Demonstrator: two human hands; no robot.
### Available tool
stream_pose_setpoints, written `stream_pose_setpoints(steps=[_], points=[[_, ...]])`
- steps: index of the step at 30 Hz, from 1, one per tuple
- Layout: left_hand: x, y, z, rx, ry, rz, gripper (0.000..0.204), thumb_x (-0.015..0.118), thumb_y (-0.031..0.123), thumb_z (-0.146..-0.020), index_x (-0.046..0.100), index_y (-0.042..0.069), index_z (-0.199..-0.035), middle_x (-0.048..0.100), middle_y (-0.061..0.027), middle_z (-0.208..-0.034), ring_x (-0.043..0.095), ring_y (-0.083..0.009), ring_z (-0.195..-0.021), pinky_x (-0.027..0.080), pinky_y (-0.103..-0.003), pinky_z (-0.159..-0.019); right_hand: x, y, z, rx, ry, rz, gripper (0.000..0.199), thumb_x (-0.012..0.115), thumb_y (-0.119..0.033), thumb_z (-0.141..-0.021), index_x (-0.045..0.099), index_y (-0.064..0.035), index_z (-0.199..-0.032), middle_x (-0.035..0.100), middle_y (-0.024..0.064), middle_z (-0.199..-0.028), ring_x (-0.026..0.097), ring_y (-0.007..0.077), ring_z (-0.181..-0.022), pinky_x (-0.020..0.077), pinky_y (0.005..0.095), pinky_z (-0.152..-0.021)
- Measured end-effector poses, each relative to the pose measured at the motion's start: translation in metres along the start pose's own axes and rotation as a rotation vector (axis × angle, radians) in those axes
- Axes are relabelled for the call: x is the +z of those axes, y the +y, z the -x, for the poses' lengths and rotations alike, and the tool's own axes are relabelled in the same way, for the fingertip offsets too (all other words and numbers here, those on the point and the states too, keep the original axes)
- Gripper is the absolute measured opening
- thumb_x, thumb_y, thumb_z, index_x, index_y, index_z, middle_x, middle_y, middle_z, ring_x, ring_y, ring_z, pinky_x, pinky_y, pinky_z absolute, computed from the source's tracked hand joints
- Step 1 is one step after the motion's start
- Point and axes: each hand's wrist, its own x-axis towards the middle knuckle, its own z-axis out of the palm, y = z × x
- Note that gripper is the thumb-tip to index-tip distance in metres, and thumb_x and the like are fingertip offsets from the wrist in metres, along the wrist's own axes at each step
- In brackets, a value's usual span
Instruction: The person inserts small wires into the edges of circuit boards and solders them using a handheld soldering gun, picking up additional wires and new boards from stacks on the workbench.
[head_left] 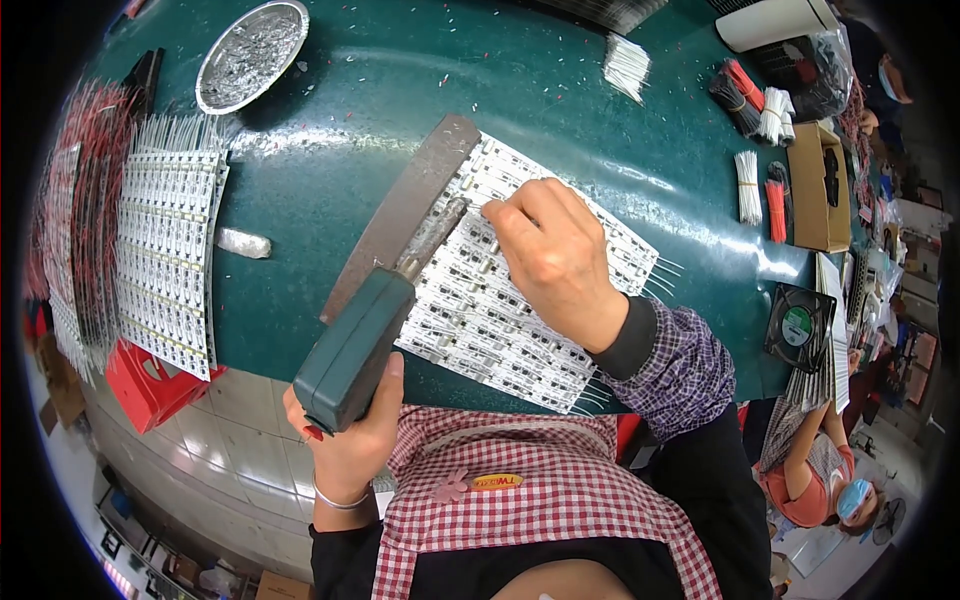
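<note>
My left hand [352, 448] is wrapped round the handle of a dark green soldering gun [352, 345]. Its metal tip points up and right, onto a white panel of small circuit boards [465, 325]. Over the panel's upper part, my right hand [555, 260] has its fingers pinched together close to the tip; whatever they hold is too small or hidden to name. A flat brown bar [400, 220] lies along the panel's left edge. Thin white wires stick out from the panel's right and lower right edges.
At left stand more wired board panels [170, 260], beside a solder-coloured bar [243, 243]. A metal bowl of scraps [250, 60] sits far left. Wire bundles [748, 188], a cardboard box [820, 190] and a black fan [800, 325] line the right. A co-worker [815, 470] sits lower right.
</note>
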Motion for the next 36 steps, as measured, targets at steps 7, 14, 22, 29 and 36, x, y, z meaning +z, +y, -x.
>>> stream_pose_setpoints(steps=[7,14,22,29,36], points=[[0.002,-0.003,0.01,-0.154,0.091,0.105,0.018,0.078,0.004,-0.073,0.07,-0.002,-0.088,0.069,-0.009,-0.075,0.064,-0.0172,-0.058,0.048,-0.029,-0.054,0.0,-0.001,0.0,0.005,-0.001,-0.002,0.022,0.069,0.009,-0.066,0.064,-0.0007,-0.084,0.053,0.0073,-0.073,0.056,0.0237,-0.067,0.0456,0.0351,-0.056],[0.003,-0.006,0.014,-0.131,0.124,0.084,0.019,0.079,0.004,-0.072,0.07,-0.002,-0.088,0.068,-0.008,-0.075,0.062,-0.0149,-0.058,0.048,-0.028,-0.054,-0.001,-0.002,-0.001,-0.035,0.066,0.005,0.023,0.07,0.008,-0.065,0.065,-0.0005,-0.085,0.057,0.0064,-0.076,0.056,0.0239,-0.07,0.0437,0.0353,-0.06],[0.0,-0.007,0.016,-0.141,0.054,0.135,0.025,0.076,0.0,-0.076,0.067,-0.003,-0.099,0.069,-0.0092,-0.088,0.064,-0.0153,-0.072,0.05,-0.027,-0.065,-0.001,-0.005,0.0,-0.028,0.037,0.016,0.021,0.072,0.006,-0.066,0.065,-0.0019,-0.085,0.059,0.0058,-0.076,0.056,0.0235,-0.072,0.0418,0.0347,-0.06],[0.001,-0.006,0.014,-0.052,0.048,0.039,0.015,0.078,0.004,-0.074,0.07,0.0,-0.086,0.067,-0.0067,-0.077,0.062,-0.0183,-0.058,0.046,-0.03,-0.054,0.0,-0.005,0.001,-0.011,0.021,0.03,0.02,0.072,0.005,-0.067,0.066,-0.0025,-0.083,0.059,0.0054,-0.077,0.056,0.0231,-0.073,0.0428,0.0344,-0.061],[-0.002,-0.007,0.014,-0.028,0.027,0.004,0.016,0.079,0.006,-0.074,0.07,0.001,-0.087,0.067,-0.008,-0.079,0.062,-0.0216,-0.058,0.046,-0.03,-0.055,0.003,-0.005,0.003,-0.036,0.006,0.048,0.019,0.062,-0.003,-0.066,0.063,-0.0021,-0.084,0.054,0.0064,-0.079,0.053,0.0223,-0.079,0.0427,0.0341,-0.066]])
